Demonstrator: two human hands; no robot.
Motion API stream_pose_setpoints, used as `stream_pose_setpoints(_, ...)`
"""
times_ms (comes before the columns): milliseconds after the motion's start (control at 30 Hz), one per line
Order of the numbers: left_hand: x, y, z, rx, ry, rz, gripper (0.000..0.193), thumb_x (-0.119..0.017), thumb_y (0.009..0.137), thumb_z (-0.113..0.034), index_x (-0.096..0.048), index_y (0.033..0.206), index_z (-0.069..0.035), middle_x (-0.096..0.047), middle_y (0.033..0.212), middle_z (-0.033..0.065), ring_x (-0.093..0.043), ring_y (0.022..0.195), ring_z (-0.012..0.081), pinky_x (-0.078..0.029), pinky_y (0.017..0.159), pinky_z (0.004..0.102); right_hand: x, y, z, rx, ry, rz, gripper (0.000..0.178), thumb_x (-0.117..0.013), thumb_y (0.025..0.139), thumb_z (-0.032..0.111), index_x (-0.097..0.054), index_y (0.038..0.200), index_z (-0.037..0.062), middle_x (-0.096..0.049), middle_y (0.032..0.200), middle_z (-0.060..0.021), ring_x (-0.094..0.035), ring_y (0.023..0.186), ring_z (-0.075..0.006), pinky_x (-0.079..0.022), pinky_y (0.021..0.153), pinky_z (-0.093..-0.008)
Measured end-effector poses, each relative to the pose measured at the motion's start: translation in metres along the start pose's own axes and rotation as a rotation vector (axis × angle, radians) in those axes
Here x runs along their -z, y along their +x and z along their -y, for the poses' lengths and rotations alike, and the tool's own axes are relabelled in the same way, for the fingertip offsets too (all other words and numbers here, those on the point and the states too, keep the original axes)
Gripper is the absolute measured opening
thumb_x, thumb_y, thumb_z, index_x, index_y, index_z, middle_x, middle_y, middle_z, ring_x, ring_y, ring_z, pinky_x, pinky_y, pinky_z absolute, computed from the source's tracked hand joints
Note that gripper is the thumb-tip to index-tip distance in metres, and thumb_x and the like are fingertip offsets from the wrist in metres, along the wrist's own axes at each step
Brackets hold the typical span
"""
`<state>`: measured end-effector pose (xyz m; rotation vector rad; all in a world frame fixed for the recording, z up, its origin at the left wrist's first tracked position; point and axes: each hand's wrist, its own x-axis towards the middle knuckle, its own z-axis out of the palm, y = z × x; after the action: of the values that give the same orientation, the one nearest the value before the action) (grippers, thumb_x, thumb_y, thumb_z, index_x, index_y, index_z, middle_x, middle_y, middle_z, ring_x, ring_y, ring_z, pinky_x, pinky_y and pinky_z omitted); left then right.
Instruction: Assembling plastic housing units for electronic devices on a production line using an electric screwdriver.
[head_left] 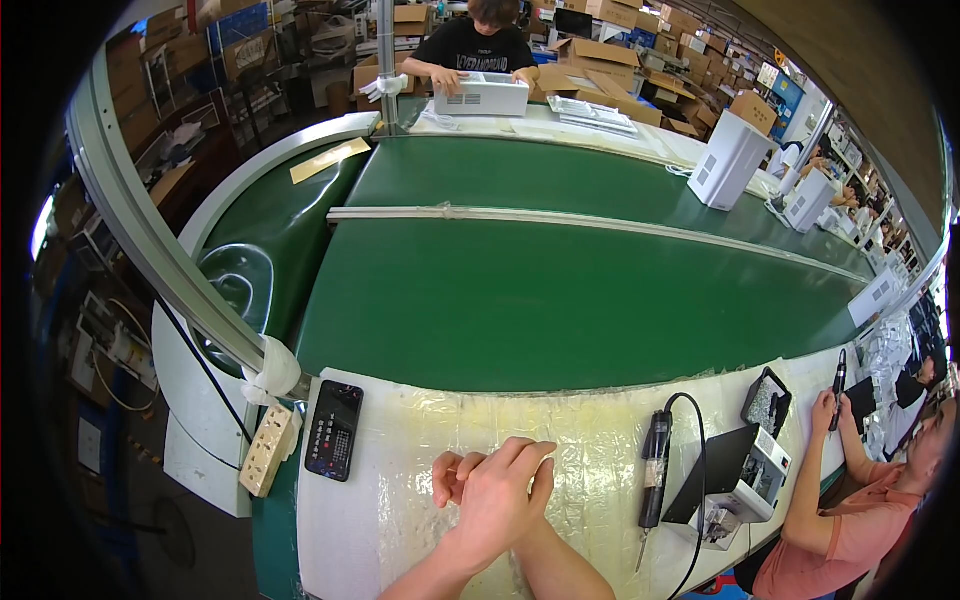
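Observation:
My left hand [497, 500] crosses over my right hand [448, 480] above the film-covered white worktop [400, 540]. The two hands touch, with bent fingers folded together. No object shows in either one. Much of the right hand is hidden under the left; its curled fingertips stick out on the left side. To the left of the hands lies a black smartphone [334, 430] with a lit screen. On their right is a black electric screwdriver [655, 470], its bit toward me and its cable looping at the top.
Beyond the worktop runs a green conveyor belt [560, 290] with a metal divider rail [600, 222]. White box-shaped units [730, 160] stand along it. A power strip [267, 450] lies left. Right are a screw tray [767, 402] and a person [850, 510]; another person [480, 50] works across.

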<state>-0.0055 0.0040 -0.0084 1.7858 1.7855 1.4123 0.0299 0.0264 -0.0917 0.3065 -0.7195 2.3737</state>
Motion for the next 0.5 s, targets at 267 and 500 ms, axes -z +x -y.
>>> stream_pose_setpoints(267, 0.0001, 0.0007, -0.0006, -0.002, -0.001, -0.003, 0.018, -0.065, 0.075, -0.001, -0.066, 0.092, -0.003, -0.063, 0.086, 0.0087, -0.062, 0.068, 0.0227, -0.049, 0.06, 0.0302, -0.0012, 0.0, 0.0018, -0.019, -0.023, -0.009, 0.039, -0.043, 0.089, 0.05, -0.062, 0.11, 0.0236, -0.049, 0.11, -0.01, -0.046, 0.083, -0.0234, -0.033, 0.073, -0.0339)
stream_pose_setpoints(500, -0.0005, 0.0001, -0.0007, 0.007, 0.002, 0.006, 0.018, -0.065, 0.075, -0.001, -0.066, 0.092, -0.003, -0.063, 0.086, 0.0091, -0.063, 0.068, 0.0232, -0.049, 0.06, 0.0304, -0.003, -0.0003, 0.0012, -0.002, -0.033, -0.019, 0.041, -0.043, 0.088, 0.052, -0.062, 0.109, 0.0235, -0.049, 0.11, -0.0099, -0.043, 0.082, -0.0231, -0.033, 0.073, -0.0351)
